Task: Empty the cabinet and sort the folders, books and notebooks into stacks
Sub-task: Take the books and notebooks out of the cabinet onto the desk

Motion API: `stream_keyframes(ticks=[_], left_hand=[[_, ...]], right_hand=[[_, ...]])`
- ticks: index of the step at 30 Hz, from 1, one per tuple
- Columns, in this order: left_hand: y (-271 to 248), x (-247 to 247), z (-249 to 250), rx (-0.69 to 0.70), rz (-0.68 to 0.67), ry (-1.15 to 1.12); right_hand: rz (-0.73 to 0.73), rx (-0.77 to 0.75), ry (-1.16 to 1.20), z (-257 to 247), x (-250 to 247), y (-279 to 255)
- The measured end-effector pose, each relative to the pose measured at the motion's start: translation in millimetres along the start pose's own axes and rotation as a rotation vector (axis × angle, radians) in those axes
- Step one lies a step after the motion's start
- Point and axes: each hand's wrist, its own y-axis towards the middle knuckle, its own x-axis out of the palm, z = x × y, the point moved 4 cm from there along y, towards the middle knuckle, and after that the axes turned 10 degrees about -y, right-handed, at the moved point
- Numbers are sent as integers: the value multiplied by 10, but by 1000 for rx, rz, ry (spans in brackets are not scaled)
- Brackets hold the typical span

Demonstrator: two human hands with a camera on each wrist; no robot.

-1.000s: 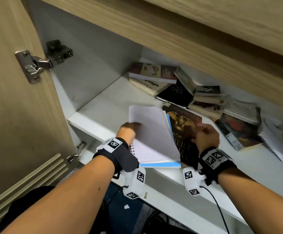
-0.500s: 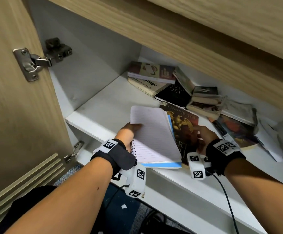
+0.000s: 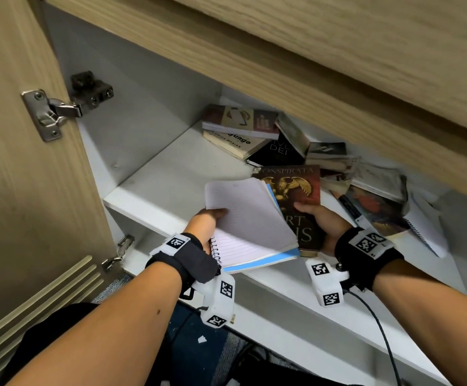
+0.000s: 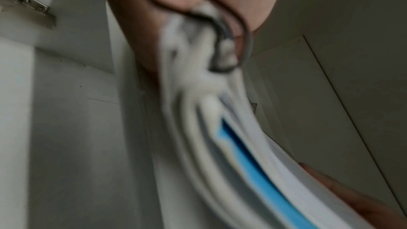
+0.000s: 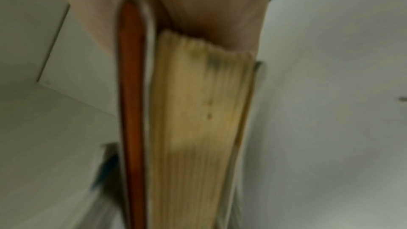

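Emptying stage, judged from the load still on the shelf (image 3: 154,190): two items coming out at once. Left hand (image 3: 206,221) clamped on the spiral edge of a lined notebook (image 3: 250,221), pages fanned open over a blue cover, near end hanging past the shelf lip; in the left wrist view, fingers (image 4: 220,1) curled round the wire binding. Right hand (image 3: 324,221) gripping a dark book (image 3: 300,199) by its near end, thumb on the cover, yellowed page block (image 5: 202,111) showing in the right wrist view.

Next move, probably: draw both clear of the cabinet opening, keep the loose notebook pages from catching, then set each down with its own kind.

Readable on the held book: "CONSPIRATA" across the top, first letter partly hidden, an eagle below; lower letters cut off by the notebook. On a pale book (image 3: 235,142) far back: "...guage" and "MARIAN". On a black book (image 3: 277,150) beside it: "DEI". Further books (image 3: 377,207) heaped on the right, and a spiral pad (image 3: 424,227) at the far right.
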Motion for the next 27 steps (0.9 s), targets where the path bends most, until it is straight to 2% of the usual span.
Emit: stream_keyframes(ticks=[3,6,8,10,11,12,15,21,24,27], left_hand=[[-136,-19,-87,22,-6,100],[-236,-97,-205,63,-10,267],[-74,-222,-374,81,-28,386],[-58,-252,-471,78,-80,472],[-188,-207,-441,77,-99,510],[-530,-86,-350,86,-128,553],[-1095,148,-295,94,-197,734],[-1904,772,-271,165,-523,963],[-2375,1195,-125,239,-588,1031],[-2807,1643,-44,324,-778,1075]], right_hand=[[34,-48,-67,-13,-19,-256],[118,-141,-278,-76,-73,-662],[193,-287,-527,-161,-137,-1011],[225,-399,-934,-219,-159,-1428],[249,-413,-1147,-227,-159,-1646],[281,-447,-1315,-218,-187,-1847],[393,-543,-1577,-208,-353,-2504],[588,-603,-1659,-306,-846,-3799],[623,-667,-1470,-434,-1141,-4470],[661,-764,-1239,-529,-1369,-5116]])
